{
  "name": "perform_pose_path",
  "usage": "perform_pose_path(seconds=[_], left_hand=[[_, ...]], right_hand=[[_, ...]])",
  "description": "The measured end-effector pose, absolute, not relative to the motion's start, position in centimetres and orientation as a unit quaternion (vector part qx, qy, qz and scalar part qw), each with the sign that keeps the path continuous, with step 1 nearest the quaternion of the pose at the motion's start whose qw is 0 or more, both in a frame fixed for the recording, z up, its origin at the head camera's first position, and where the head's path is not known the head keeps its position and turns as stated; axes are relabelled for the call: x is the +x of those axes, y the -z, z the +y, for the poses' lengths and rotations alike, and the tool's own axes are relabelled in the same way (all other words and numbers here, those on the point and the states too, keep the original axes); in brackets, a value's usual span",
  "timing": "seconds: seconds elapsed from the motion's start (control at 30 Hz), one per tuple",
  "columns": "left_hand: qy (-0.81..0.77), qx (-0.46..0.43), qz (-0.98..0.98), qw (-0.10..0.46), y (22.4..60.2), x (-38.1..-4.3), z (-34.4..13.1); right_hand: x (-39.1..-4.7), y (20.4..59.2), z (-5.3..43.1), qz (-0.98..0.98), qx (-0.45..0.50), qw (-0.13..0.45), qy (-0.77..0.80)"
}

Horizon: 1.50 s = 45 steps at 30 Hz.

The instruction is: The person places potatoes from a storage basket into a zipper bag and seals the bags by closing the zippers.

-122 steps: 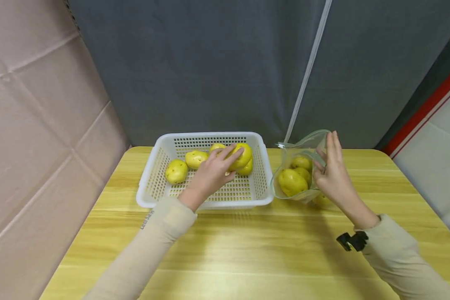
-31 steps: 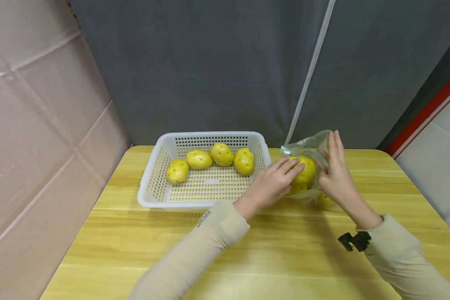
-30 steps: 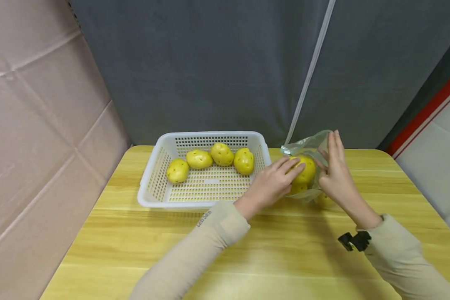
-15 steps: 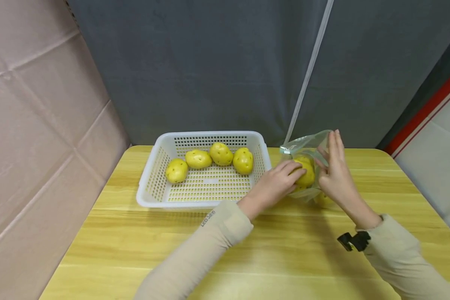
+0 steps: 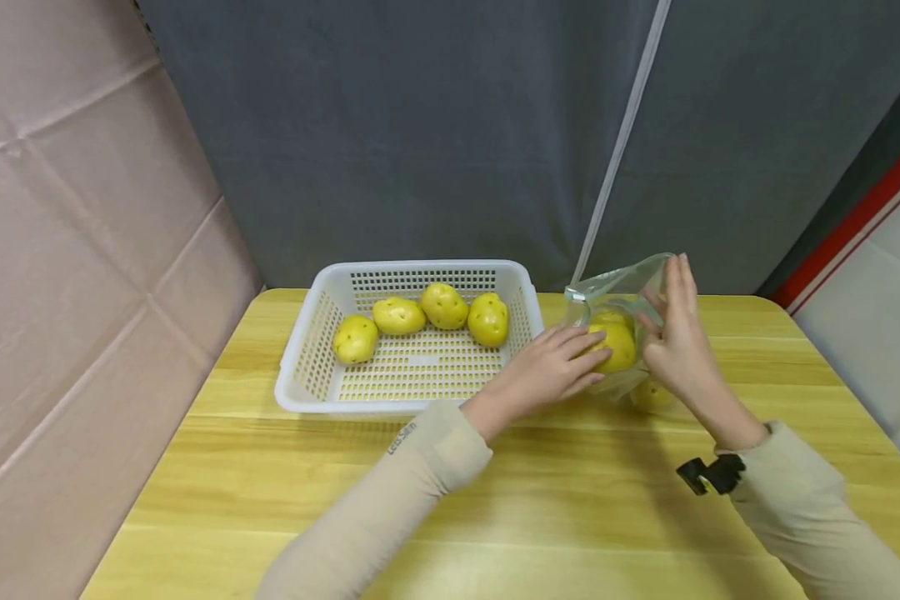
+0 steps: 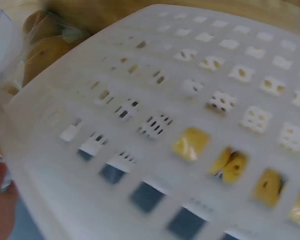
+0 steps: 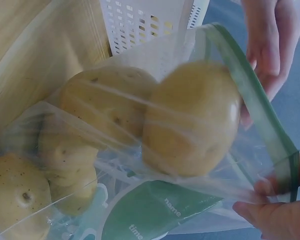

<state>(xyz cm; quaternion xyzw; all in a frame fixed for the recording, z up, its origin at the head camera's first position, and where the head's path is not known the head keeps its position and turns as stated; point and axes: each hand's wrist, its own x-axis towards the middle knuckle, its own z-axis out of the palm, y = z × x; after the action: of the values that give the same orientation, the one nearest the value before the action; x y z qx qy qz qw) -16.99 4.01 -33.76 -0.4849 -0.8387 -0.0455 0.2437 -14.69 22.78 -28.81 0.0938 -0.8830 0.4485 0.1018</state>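
Observation:
A clear zip bag (image 5: 630,279) with a green rim stands on the right of the table, several yellow potatoes inside. My right hand (image 5: 678,346) holds its mouth apart; in the right wrist view, thumb and finger (image 7: 270,212) pinch the rim's corner. At the bag's mouth, my left hand (image 5: 551,364) reaches over the near side with extended fingers, fingertips against the uppermost potato (image 5: 617,346). That potato (image 7: 190,120) lies within the bag in the right wrist view, left fingers just beyond the rim. Left of the bag, a white perforated basket (image 5: 390,408) holds several potatoes (image 5: 398,317).
The basket's wall (image 6: 155,100) fills most of the left wrist view. A wooden table (image 5: 570,517) carries everything. Behind it hangs a grey curtain (image 5: 420,150), with a pale pink cloth wall (image 5: 82,275) on the left. The right wrist bears a black strap device (image 5: 711,475).
My left hand has brought a potato from the basket's right end into the bag, where it sits lower now. The left fingers have straightened. My right hand stays at the bag's rim.

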Motion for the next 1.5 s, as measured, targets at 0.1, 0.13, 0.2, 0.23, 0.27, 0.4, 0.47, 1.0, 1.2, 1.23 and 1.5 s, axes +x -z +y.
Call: perform_pose_path(seconds=[0.1,0.13,0.2,0.23,0.27,0.4,0.47,1.0,1.2,1.23,1.5], left_hand=[[0.06,-0.506,-0.813,0.281,34.2,-17.0,3.6],[0.065,-0.512,-0.804,0.295,34.3,-17.1,3.4],[0.07,-0.523,-0.786,0.322,34.5,-17.1,3.2],[0.071,-0.529,-0.778,0.333,34.6,-17.2,3.1],[0.071,-0.534,-0.771,0.34,34.7,-17.2,3.0],[0.061,-0.549,-0.76,0.343,34.9,-17.1,2.6],[0.055,-0.552,-0.763,0.331,34.9,-17.0,2.5],[-0.029,-0.522,-0.775,0.354,35.0,-16.8,2.4],[-0.014,-0.527,-0.775,0.349,34.6,-17.2,2.3],[-0.012,-0.527,-0.777,0.344,34.5,-17.2,2.3],[-0.018,-0.534,-0.784,0.317,33.1,-17.5,2.2]], right_hand=[[-14.7,28.7,22.9,-0.882,0.091,0.103,-0.452],[-14.8,28.7,22.9,-0.881,0.09,0.104,-0.453],[-14.8,28.6,23.0,-0.881,0.09,0.104,-0.453],[-14.8,28.6,23.0,-0.882,0.089,0.103,-0.452],[-14.8,28.5,23.0,-0.883,0.088,0.103,-0.449],[-14.8,28.5,23.0,-0.884,0.086,0.103,-0.448],[-14.8,28.4,23.1,-0.887,0.082,0.101,-0.442],[-14.6,28.6,23.5,-0.887,0.082,0.096,-0.445],[-14.3,28.5,23.9,-0.892,0.079,0.108,-0.431],[-14.3,28.5,24.1,-0.893,0.081,0.112,-0.429],[-14.1,28.0,25.3,-0.899,0.124,0.172,-0.383]])
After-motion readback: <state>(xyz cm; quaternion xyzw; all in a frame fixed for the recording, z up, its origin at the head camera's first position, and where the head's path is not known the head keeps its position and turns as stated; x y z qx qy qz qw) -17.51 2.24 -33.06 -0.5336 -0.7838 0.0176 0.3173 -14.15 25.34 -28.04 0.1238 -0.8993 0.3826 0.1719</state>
